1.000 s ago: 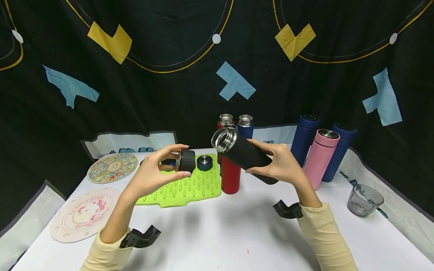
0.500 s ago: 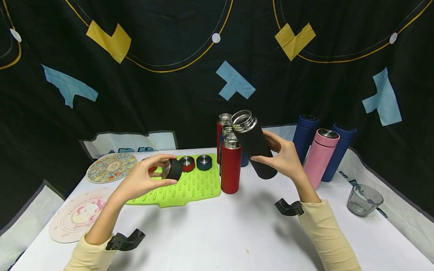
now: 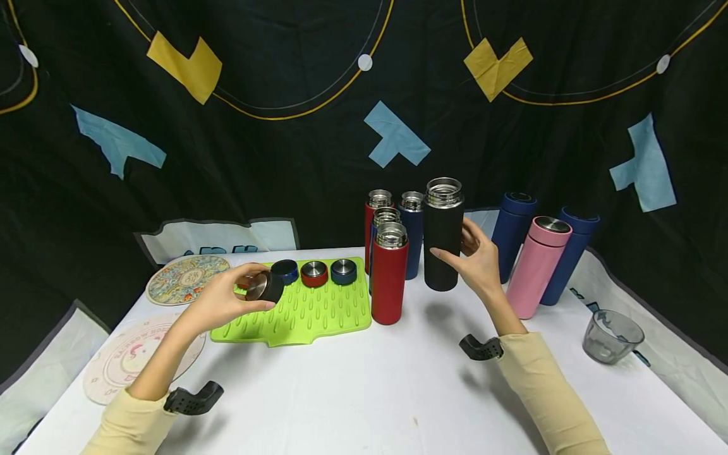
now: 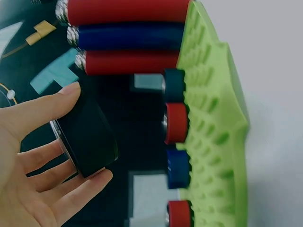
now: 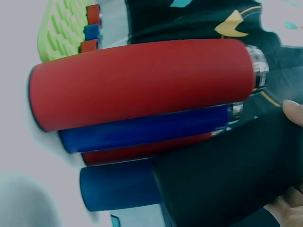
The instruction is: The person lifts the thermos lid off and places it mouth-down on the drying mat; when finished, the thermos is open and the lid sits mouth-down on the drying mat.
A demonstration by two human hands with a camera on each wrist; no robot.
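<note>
My left hand (image 3: pixel 218 300) pinches a black bottle lid (image 3: pixel 267 287) between thumb and fingers, above the left part of a green ridged mat (image 3: pixel 318 322). On that mat stand a blue lid (image 3: pixel 286 271), a red lid (image 3: pixel 314 273) and a dark blue lid (image 3: pixel 344 272); another red lid (image 4: pixel 179 213) shows in the left wrist view. My right hand (image 3: pixel 474 259) grips an uncapped black vacuum bottle (image 3: pixel 442 243), held upright above the table. To its left stand uncapped bottles, among them a red bottle (image 3: pixel 389 278) in front and a dark blue bottle (image 3: pixel 414 240) behind.
Capped bottles stand at the right: a pink one (image 3: pixel 537 268) and two navy ones, one navy bottle (image 3: pixel 512 230) at the back. A clear glass cup (image 3: pixel 612 337) sits farther right. Two round mats lie at left, a patterned mat (image 3: pixel 188 278) and a pink mat (image 3: pixel 122 370).
My left hand has carried the black lid leftward and lower, over the mat. My right hand has moved the black bottle right and turned it from tilted to upright.
</note>
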